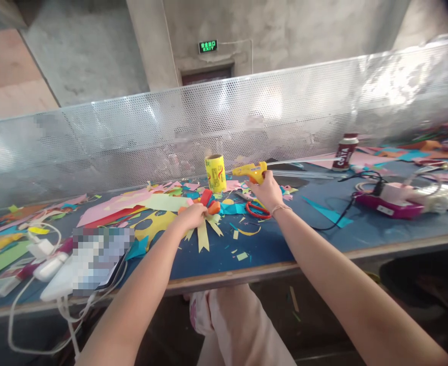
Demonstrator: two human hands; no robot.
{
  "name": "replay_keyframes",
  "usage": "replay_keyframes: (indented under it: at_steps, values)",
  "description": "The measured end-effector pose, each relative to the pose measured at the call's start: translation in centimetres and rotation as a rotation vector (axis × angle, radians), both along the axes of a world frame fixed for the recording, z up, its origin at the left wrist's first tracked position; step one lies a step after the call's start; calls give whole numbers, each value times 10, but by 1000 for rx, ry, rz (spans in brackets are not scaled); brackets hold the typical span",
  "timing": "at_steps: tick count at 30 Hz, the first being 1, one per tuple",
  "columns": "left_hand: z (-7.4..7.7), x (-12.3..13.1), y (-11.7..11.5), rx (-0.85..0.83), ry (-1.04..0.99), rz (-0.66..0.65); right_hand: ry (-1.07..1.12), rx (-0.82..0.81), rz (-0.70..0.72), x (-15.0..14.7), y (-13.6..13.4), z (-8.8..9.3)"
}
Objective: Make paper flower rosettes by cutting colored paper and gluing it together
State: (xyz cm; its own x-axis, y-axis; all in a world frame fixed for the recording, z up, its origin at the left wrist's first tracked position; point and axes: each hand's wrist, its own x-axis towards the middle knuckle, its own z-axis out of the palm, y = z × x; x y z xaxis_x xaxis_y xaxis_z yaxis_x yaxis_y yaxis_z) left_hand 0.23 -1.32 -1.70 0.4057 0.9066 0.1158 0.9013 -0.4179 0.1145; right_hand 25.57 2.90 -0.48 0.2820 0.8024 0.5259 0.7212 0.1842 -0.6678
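One yellow glue gun (pixel 251 172) is grasped by the right hand's (pixel 266 194) fingers; one paper-strip piece (pixel 203 239) is pinched by the left hand's (pixel 192 216), below-left of the gun. Strips appear cut and gathered; gluing seems unfinished. Loose scraps (pixel 242 256) are strewn across the surface (pixel 216 265); one yellow cylinder (pixel 215 174) is stood beyond.
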Motion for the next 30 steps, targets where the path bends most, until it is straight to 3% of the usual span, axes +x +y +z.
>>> replay_keyframes:
  at_steps: [11,19,25,30]
  values:
    - [6,3,-4,-63,-23,53,-31,-24,9,-3,-1,-1]
    - [-5,-5,5,26,-6,-29,-25,0,21,-3,-1,-1]
    - [-5,-9,11,127,-192,-7,-26,-16,21,-3,-2,0]
    - [-4,-10,8,-90,-177,13,-22,-24,23,-3,-2,0]
